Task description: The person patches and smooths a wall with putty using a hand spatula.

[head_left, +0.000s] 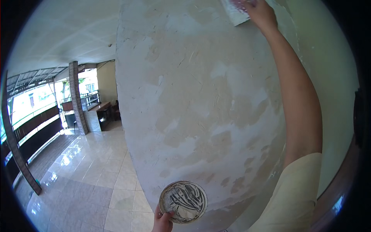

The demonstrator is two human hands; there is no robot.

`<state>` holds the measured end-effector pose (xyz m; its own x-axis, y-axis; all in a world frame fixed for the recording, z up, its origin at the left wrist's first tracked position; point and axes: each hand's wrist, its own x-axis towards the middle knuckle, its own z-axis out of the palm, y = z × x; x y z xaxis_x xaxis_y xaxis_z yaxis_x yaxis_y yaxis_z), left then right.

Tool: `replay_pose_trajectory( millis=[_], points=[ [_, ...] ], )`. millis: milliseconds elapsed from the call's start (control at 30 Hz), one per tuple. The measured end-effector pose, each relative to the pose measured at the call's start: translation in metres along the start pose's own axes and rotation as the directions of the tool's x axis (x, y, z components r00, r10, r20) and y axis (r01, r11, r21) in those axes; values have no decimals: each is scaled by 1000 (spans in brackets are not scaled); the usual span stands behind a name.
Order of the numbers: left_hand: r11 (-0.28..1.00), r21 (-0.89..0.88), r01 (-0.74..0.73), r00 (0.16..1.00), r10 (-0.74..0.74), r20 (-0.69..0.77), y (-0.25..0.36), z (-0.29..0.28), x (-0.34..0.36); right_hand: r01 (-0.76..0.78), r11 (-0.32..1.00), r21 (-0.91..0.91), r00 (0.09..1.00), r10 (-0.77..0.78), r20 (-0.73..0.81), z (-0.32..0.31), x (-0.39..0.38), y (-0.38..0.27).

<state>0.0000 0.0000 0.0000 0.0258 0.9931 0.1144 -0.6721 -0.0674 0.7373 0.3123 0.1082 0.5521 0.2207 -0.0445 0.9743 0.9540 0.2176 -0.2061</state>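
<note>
Work on the wall [193, 96] appears partway along: pale coating [141, 127] covers much of the face, whereas the tan patches [221, 142] across its middle and lower parts seem to await covering or smoothing. The surface is mottled and matt, with short ridges and scratch-like marks. At its upper right is the spreader [236, 16], a flat blade smeared white, with pinkish colour near the grip. The fingers of the right hand [264, 15] appear closed on it, though the view crops them and their exact placement cannot be told. Lower down, before the wall, the left hand [163, 222] pinches the rim of a round tub [166, 201], thumb inside; streaked paste [187, 212] lies within. Leftward extend a glossy tiled floor [92, 174] and a pillar [77, 96].
</note>
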Motion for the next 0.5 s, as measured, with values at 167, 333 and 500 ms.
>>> replay_pose_trajectory(
  millis=[167, 333, 500],
  points=[
    [999, 14, -47, 999, 47, 8, -21, 20, 10, 18, 1000, -21, 946, -24, -323, -2, 62, 71],
    [996, -28, -88, 993, 90, 79, -31, 24, 6, 63, 964, 259, 991, -29, -132, -8, 59, 5],
    [998, 29, -53, 996, 51, 70, -25, 14, 9, 59, 956, 288, 978, 2, -208, 13, 71, -48]
  ],
)
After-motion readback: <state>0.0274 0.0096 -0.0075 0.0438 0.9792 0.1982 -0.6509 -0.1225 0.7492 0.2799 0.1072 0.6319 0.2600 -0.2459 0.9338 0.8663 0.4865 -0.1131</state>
